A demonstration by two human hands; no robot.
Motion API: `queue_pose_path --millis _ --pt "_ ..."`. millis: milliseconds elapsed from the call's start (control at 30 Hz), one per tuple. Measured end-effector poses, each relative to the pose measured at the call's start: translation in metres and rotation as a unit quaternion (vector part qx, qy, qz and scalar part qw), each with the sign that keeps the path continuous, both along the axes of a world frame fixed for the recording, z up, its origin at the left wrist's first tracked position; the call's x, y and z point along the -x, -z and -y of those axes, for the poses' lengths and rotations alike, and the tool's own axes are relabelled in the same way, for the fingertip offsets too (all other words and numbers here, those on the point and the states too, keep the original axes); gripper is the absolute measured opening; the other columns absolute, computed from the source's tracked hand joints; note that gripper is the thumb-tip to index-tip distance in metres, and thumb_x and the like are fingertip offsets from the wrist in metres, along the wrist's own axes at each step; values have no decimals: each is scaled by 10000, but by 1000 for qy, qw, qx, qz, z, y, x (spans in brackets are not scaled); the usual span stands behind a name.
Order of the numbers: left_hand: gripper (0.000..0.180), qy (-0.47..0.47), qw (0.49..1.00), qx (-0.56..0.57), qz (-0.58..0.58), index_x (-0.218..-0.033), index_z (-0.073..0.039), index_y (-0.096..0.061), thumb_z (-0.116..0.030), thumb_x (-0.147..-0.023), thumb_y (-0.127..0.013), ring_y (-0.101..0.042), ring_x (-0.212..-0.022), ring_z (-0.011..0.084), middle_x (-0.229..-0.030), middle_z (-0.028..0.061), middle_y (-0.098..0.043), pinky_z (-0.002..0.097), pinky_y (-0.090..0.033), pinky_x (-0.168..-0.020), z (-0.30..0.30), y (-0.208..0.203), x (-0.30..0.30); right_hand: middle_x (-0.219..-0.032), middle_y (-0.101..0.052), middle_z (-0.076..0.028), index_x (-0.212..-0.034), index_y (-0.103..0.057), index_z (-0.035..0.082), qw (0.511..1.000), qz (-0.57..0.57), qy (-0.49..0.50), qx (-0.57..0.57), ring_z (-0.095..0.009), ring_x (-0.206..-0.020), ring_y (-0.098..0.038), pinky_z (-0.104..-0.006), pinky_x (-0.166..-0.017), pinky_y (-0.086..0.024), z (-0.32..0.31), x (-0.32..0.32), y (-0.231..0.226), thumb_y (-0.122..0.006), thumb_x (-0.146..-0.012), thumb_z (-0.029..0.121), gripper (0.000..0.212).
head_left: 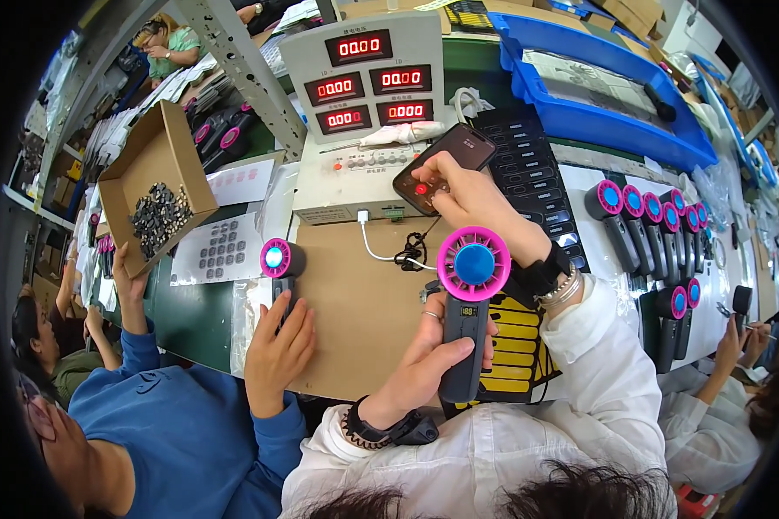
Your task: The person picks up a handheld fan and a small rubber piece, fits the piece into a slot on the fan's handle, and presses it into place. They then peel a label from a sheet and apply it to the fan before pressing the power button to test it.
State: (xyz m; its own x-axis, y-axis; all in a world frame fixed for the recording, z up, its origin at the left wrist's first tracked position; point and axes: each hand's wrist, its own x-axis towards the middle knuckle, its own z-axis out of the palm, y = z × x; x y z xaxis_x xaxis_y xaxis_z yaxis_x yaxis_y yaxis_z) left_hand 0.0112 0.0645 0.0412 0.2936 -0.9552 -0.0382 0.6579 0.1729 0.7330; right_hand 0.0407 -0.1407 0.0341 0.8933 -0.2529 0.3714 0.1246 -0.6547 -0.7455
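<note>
My left hand (420, 355) is wrapped round the dark handle of a handheld fan (464, 337), held upright over the brown board. Its round head has a pink grille and a blue centre, and a small display glows below. A white cable (379, 251) runs from the test box (329, 186) and passes behind the fan head; its far end is hidden. My right hand (476, 203) reaches over a phone (446, 164) leaning on the box, index finger and thumb apart near the lit screen. Whether they touch it I cannot tell.
On my left, a person in blue holds a cardboard box (117, 199) of small parts and touches another fan (279, 259). Several fans (649, 225) lie at right. A blue tray (597, 143) stands behind, beside black strips (519, 164). Yellow strips (506, 381) lie near me.
</note>
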Motion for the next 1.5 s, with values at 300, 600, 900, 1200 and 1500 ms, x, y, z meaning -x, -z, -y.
queue_pose_path --millis 300,600,900,1200,1500 --pt "432 -4 1000 -4 1 -1204 -45 -212 -91 -850 -456 -524 -864 168 -1065 140 -471 321 -465 -762 -5 0 5 -958 -591 -178 -1032 -451 26 995 -65 49 49 -335 -848 -582 -379 -723 -456 -6 -3 -8 -432 -790 33 243" --pt "401 -25 999 -40 18 -1163 -24 -254 -83 -821 -456 -539 -860 188 -1072 149 -479 322 -470 -757 -5 17 -9 -1057 -576 -81 -1114 -443 49 979 -22 42 -197 -188 -875 -577 -299 -719 -467 3 76 -32 -480 -813 56 303" --pt "389 -46 998 -23 20 -1151 -26 -256 -109 -829 -457 -548 -819 178 -1022 133 -504 301 -474 -720 9 15 0 -1305 -366 -128 -1364 -220 61 875 29 -43 -482 -212 -1182 -394 -333 -939 -378 -61 124 1 -556 -771 33 682" --pt "340 -36 998 -33 26 -1224 -49 -285 -152 -926 -413 -508 -735 84 -889 41 -484 224 -446 -653 16 18 11 -1305 -357 -118 -1381 -164 40 873 65 33 -482 -175 -1106 -447 -260 -884 -390 -92 125 1 -568 -760 38 741" --pt "372 -23 997 -20 68 -1261 -31 -239 -166 -944 -378 -546 -764 118 -954 75 -507 247 -470 -670 15 32 10 -1293 -365 -115 -1385 -148 58 868 33 60 -492 -121 -970 -463 -181 -669 -419 -93 126 1 -532 -786 17 712"
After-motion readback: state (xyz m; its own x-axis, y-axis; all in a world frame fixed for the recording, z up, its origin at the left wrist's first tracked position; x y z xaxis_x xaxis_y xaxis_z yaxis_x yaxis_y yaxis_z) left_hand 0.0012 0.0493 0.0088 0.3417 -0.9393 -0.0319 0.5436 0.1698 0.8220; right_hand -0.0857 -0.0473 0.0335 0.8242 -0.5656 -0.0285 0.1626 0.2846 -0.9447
